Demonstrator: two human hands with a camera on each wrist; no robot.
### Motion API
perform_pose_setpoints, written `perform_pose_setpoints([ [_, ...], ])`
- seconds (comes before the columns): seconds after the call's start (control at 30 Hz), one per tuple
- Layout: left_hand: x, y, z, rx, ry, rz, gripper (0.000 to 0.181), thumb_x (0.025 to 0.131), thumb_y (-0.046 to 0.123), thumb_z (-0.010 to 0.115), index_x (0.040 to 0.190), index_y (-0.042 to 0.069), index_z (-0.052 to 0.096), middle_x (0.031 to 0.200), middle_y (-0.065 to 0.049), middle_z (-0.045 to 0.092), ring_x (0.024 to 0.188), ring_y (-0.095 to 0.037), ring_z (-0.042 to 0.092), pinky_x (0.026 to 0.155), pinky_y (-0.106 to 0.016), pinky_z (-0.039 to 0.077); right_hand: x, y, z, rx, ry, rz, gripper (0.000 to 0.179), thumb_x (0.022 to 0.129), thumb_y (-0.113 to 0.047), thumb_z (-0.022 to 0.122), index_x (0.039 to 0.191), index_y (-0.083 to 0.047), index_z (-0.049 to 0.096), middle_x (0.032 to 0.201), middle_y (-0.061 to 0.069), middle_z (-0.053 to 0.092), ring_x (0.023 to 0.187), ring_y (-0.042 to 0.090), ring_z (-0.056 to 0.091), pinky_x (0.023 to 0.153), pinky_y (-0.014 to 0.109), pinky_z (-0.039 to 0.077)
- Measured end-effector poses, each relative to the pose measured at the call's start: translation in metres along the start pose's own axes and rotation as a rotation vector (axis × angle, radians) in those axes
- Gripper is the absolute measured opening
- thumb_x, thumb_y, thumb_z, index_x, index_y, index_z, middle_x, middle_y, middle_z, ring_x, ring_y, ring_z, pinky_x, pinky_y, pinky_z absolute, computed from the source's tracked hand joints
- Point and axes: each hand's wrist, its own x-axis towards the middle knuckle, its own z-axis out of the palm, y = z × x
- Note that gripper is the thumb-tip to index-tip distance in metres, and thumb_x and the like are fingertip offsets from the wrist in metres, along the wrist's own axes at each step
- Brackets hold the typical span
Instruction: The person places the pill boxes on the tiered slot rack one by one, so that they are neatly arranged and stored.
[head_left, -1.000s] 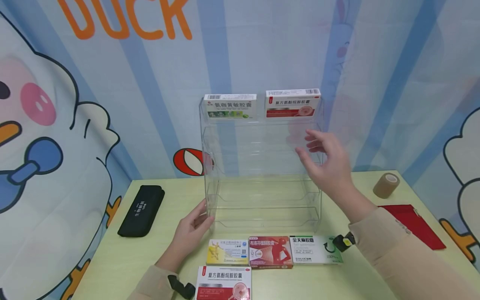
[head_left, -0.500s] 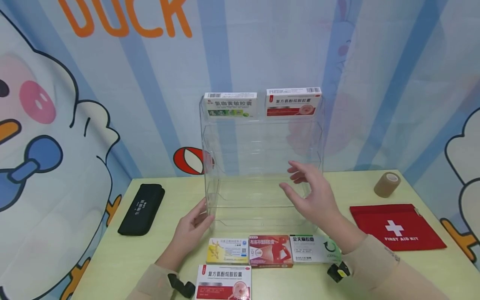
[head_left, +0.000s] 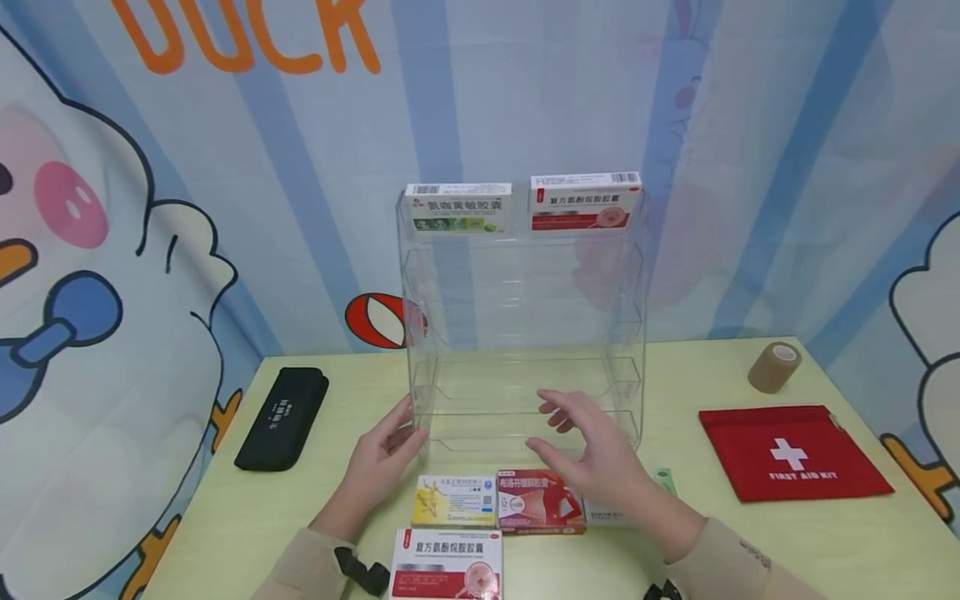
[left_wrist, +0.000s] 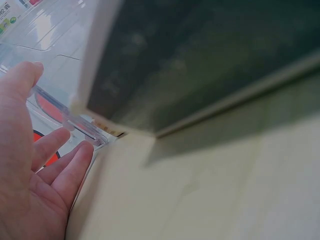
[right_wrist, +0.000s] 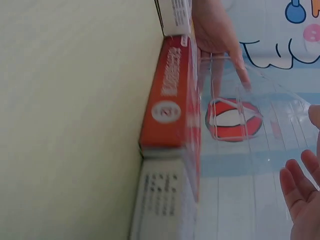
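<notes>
At foot of clear rack (head_left: 517, 325), hovers empty R hand (head_left: 592, 450) near red box (head_left: 536, 508).
Holds rack's lower L edge betw. thumb & fingers of L hand (head_left: 381, 467); can't tell how firmly. Has R fingers apart w/ nothing betw. Has red box flat on table (head_left: 225, 525) in row before rack, betw. yellow box (head_left: 453, 501) & white box (head_left: 602, 514), w/ latter partly hidden by R hand. Prob. best: brace rack w/ L hand, lower R fingers from above, pinch one by opp. edges, lift w/o nudging nbrs.
</notes>
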Motion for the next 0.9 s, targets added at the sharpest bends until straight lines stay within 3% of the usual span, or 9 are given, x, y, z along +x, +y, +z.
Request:
perform_pose_setpoints([
  [0.33, 0.0, -0.002, -0.001, -0.003, 0.002, 0.0, 0.069, 0.109, 0.036, 0.071, 0.171, 0.039, 0.04, 0.164, -0.006, 0.06, 0.146, -0.031, 0.065, 0.12, -0.047, 0.056, -0.015, -0.016, 0.022, 0.015, -0.142, 0.088, 0.066, 0.094, -0.024, 0.089, 0.153, -0.014, 0.06, 0.126, -0.002, 0.073, 0.105, 0.017, 0.074, 0.092, 0.032, 0.068],
  [0.53, -0.001, 0.0, -0.002, -0.007, 0.0, -0.003, 0.069, 0.109, 0.037, 0.071, 0.171, 0.038, 0.04, 0.165, -0.006, 0.06, 0.147, -0.031, 0.065, 0.12, -0.047, 0.055, -0.024, -0.019, 0.033, 0.04, -0.195, 0.128, 0.068, 0.096, -0.029, 0.088, 0.155, -0.016, 0.058, 0.128, 0.003, 0.074, 0.108, 0.021, 0.074, 0.094, 0.035, 0.068],
  [0.9, -0.001, -0.002, -0.001, -0.012, -0.002, 0.008, 0.069, 0.109, 0.041, 0.071, 0.17, 0.04, 0.04, 0.165, -0.005, 0.059, 0.147, -0.031, 0.065, 0.121, -0.048, 0.055, -0.037, -0.03, 0.044, 0.062, -0.253, 0.123, 0.067, 0.098, -0.04, 0.085, 0.154, -0.014, 0.061, 0.128, 0.0, 0.073, 0.103, 0.01, 0.072, 0.091, 0.026, 0.067],
])
